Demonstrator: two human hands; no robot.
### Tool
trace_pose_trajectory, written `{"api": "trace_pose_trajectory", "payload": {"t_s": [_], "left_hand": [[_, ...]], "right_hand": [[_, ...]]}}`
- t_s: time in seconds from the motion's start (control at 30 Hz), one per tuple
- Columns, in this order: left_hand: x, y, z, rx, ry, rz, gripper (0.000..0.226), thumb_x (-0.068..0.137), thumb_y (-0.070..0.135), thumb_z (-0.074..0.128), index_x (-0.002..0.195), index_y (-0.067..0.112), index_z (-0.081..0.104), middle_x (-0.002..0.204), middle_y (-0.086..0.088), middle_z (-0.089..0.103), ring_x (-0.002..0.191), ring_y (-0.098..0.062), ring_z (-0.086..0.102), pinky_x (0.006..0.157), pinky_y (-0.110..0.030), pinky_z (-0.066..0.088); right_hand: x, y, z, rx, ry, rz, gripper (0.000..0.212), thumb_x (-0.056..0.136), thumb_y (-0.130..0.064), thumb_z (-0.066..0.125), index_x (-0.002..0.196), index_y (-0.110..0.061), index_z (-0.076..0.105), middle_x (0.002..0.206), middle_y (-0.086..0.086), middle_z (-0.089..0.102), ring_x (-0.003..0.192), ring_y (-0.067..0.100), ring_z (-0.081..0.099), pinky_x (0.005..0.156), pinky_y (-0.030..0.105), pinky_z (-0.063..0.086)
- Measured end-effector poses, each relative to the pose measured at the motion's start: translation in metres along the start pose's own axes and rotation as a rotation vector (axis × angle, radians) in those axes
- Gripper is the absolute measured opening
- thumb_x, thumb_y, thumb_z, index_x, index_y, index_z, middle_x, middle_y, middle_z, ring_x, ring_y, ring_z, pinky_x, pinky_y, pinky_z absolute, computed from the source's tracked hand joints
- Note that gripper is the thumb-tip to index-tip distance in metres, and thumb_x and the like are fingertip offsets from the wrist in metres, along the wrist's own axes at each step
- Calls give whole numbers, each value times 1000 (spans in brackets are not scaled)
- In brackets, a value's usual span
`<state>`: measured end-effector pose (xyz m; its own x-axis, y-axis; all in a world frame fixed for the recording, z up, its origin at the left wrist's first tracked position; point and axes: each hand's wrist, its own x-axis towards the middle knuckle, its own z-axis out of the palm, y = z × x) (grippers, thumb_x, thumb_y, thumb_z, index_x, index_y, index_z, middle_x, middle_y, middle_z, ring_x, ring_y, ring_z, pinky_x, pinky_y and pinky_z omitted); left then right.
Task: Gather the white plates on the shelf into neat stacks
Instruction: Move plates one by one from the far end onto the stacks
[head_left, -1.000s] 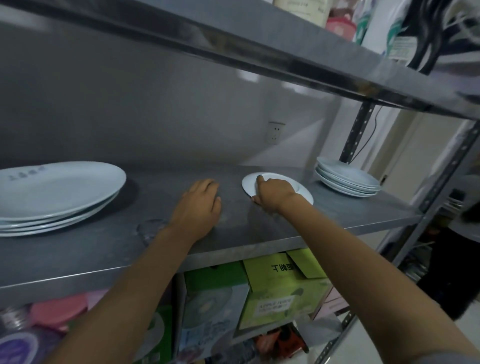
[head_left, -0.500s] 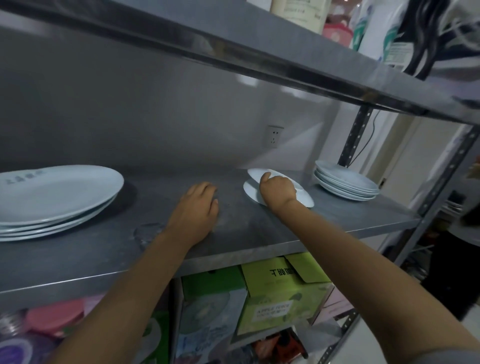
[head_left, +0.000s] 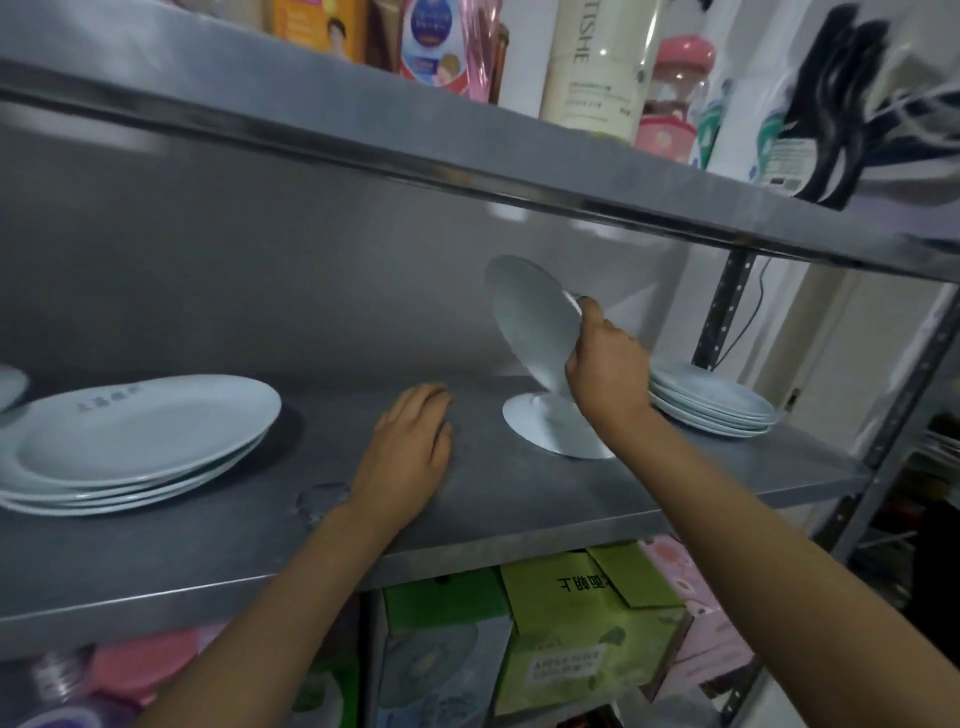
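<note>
My right hand (head_left: 605, 366) grips the rim of a small white plate (head_left: 535, 317) and holds it tilted steeply above the steel shelf (head_left: 519, 499). Another small white plate (head_left: 545, 426) lies flat on the shelf right below it. A stack of small white plates (head_left: 717, 402) sits at the shelf's right end, just right of my hand. A stack of large oval white plates (head_left: 135, 447) occupies the left end. My left hand (head_left: 408, 452) rests flat on the shelf between the two groups, holding nothing.
The upper shelf (head_left: 467, 135) hangs low overhead and carries bottles and packets. A perforated upright post (head_left: 724, 306) stands behind the right stack. Green cartons (head_left: 582, 623) and pink lids fill the level below. A small water patch (head_left: 322, 499) marks the shelf near my left wrist.
My right hand has lifted the top small plate off the one beneath it and tipped it up on edge. My left hand stays flat in place. The view has tilted upward.
</note>
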<state>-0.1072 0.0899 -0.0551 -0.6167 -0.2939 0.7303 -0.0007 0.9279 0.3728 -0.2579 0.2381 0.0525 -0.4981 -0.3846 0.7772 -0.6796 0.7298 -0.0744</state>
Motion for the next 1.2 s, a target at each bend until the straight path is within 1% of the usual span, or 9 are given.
{"api": "trace_pose_trajectory", "payload": {"t_s": [0.17, 0.3, 0.4, 0.5, 0.67, 0.83, 0.97, 1.07, 1.2], "left_hand": [[-8, -2, -27, -8, 94, 52, 39, 93, 6, 51, 132, 12, 51, 137, -5, 48, 131, -20, 37, 109, -38, 33], [-24, -13, -67, 57, 149, 28, 41, 91, 4, 54, 131, 13, 53, 139, -7, 48, 133, -26, 36, 109, -47, 33], [-37, -26, -99, 154, 167, 16, 39, 91, 15, 58, 130, 16, 54, 140, -6, 48, 134, -26, 35, 109, -50, 30], [-58, -40, -132, 287, 252, -93, 30, 91, 33, 56, 118, 21, 60, 135, -2, 52, 134, -25, 34, 109, -55, 25], [-88, -66, -198, 290, 444, -149, 18, 85, 24, 67, 99, 14, 65, 117, -5, 58, 124, -27, 42, 102, -44, 36], [-106, -89, -265, 415, 505, -198, 16, 83, 19, 70, 94, 8, 69, 97, -5, 64, 111, -26, 49, 95, -36, 40], [-118, -111, -300, 489, 523, -314, 14, 79, 15, 74, 91, 7, 71, 92, -8, 65, 100, -27, 54, 86, -22, 32], [-124, -127, -308, 503, 509, -379, 15, 76, 12, 77, 88, 6, 71, 89, -11, 65, 95, -30, 56, 89, -36, 42], [-126, -144, -309, 495, 474, -435, 14, 76, 12, 77, 85, 4, 70, 90, -13, 63, 102, -34, 54, 93, -53, 43]], "right_hand": [[-19, -59, -4, 547, 55, 223, 35, 94, -7, 41, 129, -7, 49, 96, 21, 67, 86, 39, 62, 70, 37, 46], [-24, -111, -9, 1001, -58, 475, 32, 91, -1, 46, 120, -3, 60, 104, 10, 67, 95, 25, 63, 82, 31, 49], [-31, -155, -7, 1292, -178, 607, 32, 84, 6, 46, 108, -1, 66, 97, 11, 69, 89, 26, 67, 67, 26, 56], [-42, -207, -11, 1477, -289, 667, 31, 84, 9, 44, 106, 0, 63, 92, 14, 67, 73, 23, 62, 40, 15, 43], [-59, -287, -9, 1749, -494, 645, 38, 86, 11, 43, 120, -3, 54, 108, 14, 65, 94, 30, 65, 48, 29, 56], [-63, -352, -13, 1790, -698, 494, 24, 92, -1, 51, 115, -8, 58, 110, 16, 66, 96, 31, 67, 58, 38, 60], [-63, -388, -3, 1517, -720, 336, 33, 96, -25, 53, 122, -6, 52, 110, 13, 63, 100, 30, 64, 76, 40, 59], [-69, -402, 2, 1345, -597, 227, 44, 95, -31, 52, 130, -5, 40, 112, 8, 58, 104, 28, 59, 89, 38, 48], [-79, -395, 13, 1151, -500, 84, 49, 96, -30, 49, 132, -2, 31, 138, 21, 45, 123, 37, 48, 98, 39, 41]]}}
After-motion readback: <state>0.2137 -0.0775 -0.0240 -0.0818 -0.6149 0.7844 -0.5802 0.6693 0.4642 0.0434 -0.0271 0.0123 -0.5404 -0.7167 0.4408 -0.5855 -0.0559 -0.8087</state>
